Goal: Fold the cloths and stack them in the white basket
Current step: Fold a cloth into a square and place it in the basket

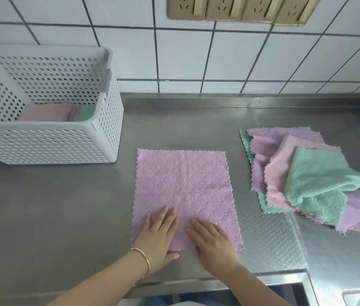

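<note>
a steel counter [64, 206] meets a white tiled wall [174, 51]. the purple cloth [183, 186] lies flat under the left hand [159, 237] and right hand [213, 242], fingers extended, gripping nothing. the white basket [48, 140] stands left.

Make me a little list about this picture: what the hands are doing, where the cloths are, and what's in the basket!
left hand: flat on the purple cloth, near edge
right hand: flat on the same cloth, beside the left
purple cloth: spread open, unfolded, on the metal counter
cloth pile: green, pink and purple, loose, to the right
white basket: on the left, folded cloths inside
</note>
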Demonstrator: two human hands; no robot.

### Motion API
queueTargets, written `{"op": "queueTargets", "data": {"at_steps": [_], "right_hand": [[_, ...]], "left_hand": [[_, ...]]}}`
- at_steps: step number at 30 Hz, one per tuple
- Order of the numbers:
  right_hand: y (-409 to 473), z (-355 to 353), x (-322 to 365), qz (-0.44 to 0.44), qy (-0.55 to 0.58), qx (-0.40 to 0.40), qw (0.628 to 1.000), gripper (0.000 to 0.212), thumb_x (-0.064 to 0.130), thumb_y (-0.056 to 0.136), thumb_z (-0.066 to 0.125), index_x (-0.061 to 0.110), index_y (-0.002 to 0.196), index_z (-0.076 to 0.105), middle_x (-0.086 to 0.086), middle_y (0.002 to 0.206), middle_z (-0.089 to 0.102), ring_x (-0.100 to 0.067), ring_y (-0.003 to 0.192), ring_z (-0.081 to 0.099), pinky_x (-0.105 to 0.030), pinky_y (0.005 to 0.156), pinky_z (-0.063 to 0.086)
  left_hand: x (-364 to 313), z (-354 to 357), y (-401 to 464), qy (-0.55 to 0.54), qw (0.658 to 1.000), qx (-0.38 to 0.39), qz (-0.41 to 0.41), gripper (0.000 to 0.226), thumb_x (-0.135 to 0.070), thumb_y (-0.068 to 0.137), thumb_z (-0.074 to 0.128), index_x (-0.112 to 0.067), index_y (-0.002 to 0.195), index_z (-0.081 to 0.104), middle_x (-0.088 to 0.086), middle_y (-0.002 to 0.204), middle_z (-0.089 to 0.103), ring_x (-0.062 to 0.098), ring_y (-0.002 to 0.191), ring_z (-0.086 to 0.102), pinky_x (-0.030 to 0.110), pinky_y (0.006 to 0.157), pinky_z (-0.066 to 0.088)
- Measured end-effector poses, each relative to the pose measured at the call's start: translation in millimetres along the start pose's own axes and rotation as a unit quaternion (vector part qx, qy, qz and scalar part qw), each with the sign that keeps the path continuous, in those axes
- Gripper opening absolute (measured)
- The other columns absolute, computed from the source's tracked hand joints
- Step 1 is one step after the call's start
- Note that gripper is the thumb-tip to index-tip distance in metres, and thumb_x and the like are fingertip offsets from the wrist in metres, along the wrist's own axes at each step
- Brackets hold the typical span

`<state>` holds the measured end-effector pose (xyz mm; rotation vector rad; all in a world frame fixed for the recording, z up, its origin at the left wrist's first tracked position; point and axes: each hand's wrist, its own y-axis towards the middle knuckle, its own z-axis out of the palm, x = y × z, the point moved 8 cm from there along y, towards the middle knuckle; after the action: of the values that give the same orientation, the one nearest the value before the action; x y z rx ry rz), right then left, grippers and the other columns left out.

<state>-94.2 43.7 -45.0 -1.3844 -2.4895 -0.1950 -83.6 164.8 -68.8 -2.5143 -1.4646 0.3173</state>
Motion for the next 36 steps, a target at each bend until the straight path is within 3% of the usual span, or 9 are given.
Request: {"op": "queueTargets", "data": {"at_steps": [6, 11, 13, 16, 19, 23, 26, 30, 36], "right_hand": [[-5.4, -25.9, -53.2, 0.162, 0.084, -0.034, 0.983, 0.048, -0.001, 0.048, 0.072, 0.022, 0.090, 0.075, 0.006, 0.103, 0.071, -0.013, 0.095, 0.066, -0.022, 0.058, 0.055], [-6.0, -43.4, -99.1, 0.319, 0.179, -0.020, 0.931, 0.025, 0.005, 0.083, 0.061, 0.021, 0.098, 0.073, -0.001, 0.094, 0.073, -0.023, 0.091, 0.066, -0.027, 0.071, 0.044], [-5.4, -50.9, -109.3, 0.330, 0.223, -0.022, 0.917, 0.018, 0.009, 0.086, 0.061, 0.020, 0.093, 0.074, 0.004, 0.080, 0.071, -0.018, 0.084, 0.065, -0.018, 0.063, 0.038], [-10.5, -55.3, -115.1, 0.333, 0.268, 0.004, 0.904, 0.032, 0.008, 0.087, 0.061, 0.030, 0.063, 0.063, 0.016, 0.049, 0.052, -0.008, 0.058, 0.048, -0.015, 0.055, 0.035], [-20.3, -53.7, -116.0, 0.341, 0.292, 0.078, 0.890, 0.051, 0.008, 0.087, 0.061, 0.029, 0.045, 0.040, 0.012, 0.040, 0.041, -0.008, 0.051, 0.033, -0.024, 0.052, 0.026], [-32.6, -43.0, -105.4, 0.323, 0.251, 0.269, 0.872, 0.018, 0.017, 0.090, 0.057, 0.002, 0.083, 0.065, -0.007, 0.077, 0.061, -0.011, 0.065, 0.053, -0.015, 0.053, 0.037], [-27.1, -41.2, -110.6, 0.332, 0.235, 0.297, 0.864, 0.026, 0.020, 0.090, 0.057, -0.004, 0.096, 0.064, -0.007, 0.083, 0.057, -0.011, 0.065, 0.053, -0.017, 0.056, 0.038], [0.9, -52.0, -131.9, 0.403, 0.277, 0.157, 0.858, 0.033, 0.025, 0.087, 0.061, -0.006, 0.098, 0.063, -0.008, 0.080, 0.057, -0.017, 0.068, 0.053, -0.027, 0.061, 0.039], [41.7, -60.4, -135.7, 0.427, 0.257, 0.062, 0.865, 0.022, 0.025, 0.091, 0.055, 0.005, 0.093, 0.063, -0.009, 0.080, 0.059, -0.021, 0.074, 0.052, -0.029, 0.061, 0.033]], "left_hand": [[8.7, -3.3, -8.5, -0.011, 0.999, -0.002, 0.036, 0.074, -0.057, 0.064, 0.035, -0.010, 0.112, 0.066, 0.010, 0.126, 0.060, 0.026, 0.124, 0.038, 0.049, 0.085, 0.053], [41.9, -19.3, -20.1, -0.152, 0.987, -0.036, 0.021, 0.052, -0.026, 0.055, 0.070, -0.021, 0.107, 0.069, -0.008, 0.119, 0.064, 0.008, 0.110, 0.060, 0.015, 0.093, 0.042], [65.8, -28.6, -26.0, -0.259, 0.963, -0.058, -0.042, 0.038, -0.006, 0.076, 0.061, -0.020, 0.112, 0.067, -0.017, 0.118, 0.061, 0.000, 0.107, 0.057, 0.006, 0.092, 0.036], [89.6, -30.2, -38.1, -0.344, 0.930, -0.040, -0.120, 0.029, -0.007, 0.090, 0.052, -0.031, 0.094, 0.068, -0.036, 0.072, 0.058, -0.008, 0.076, 0.053, 0.005, 0.070, 0.037], [97.3, -25.3, -44.8, -0.373, 0.916, 0.001, -0.147, 0.021, -0.015, 0.091, 0.054, -0.032, 0.080, 0.055, -0.024, 0.056, 0.053, -0.003, 0.056, 0.044, 0.013, 0.058, 0.033], [89.3, -6.7, -50.6, -0.358, 0.914, 0.120, -0.150, 0.031, -0.026, 0.091, 0.055, -0.036, 0.063, 0.045, -0.014, 0.052, 0.051, -0.003, 0.048, 0.044, 0.011, 0.054, 0.034], [95.7, -4.5, -47.9, -0.419, 0.879, 0.139, -0.181, 0.026, -0.028, 0.090, 0.056, -0.026, 0.065, 0.052, -0.011, 0.056, 0.046, 0.001, 0.052, 0.042, 0.018, 0.058, 0.037], [112.3, -24.2, -32.9, -0.528, 0.810, 0.052, -0.251, 0.015, -0.027, 0.093, 0.054, -0.021, 0.085, 0.065, -0.012, 0.067, 0.061, 0.003, 0.060, 0.051, 0.021, 0.059, 0.040], [133.8, -36.0, 0.8, -0.532, 0.779, -0.053, -0.328, 0.028, -0.026, 0.095, 0.048, -0.014, 0.115, 0.063, 0.002, 0.107, 0.065, 0.022, 0.108, 0.058, 0.024, 0.085, 0.037]]}}
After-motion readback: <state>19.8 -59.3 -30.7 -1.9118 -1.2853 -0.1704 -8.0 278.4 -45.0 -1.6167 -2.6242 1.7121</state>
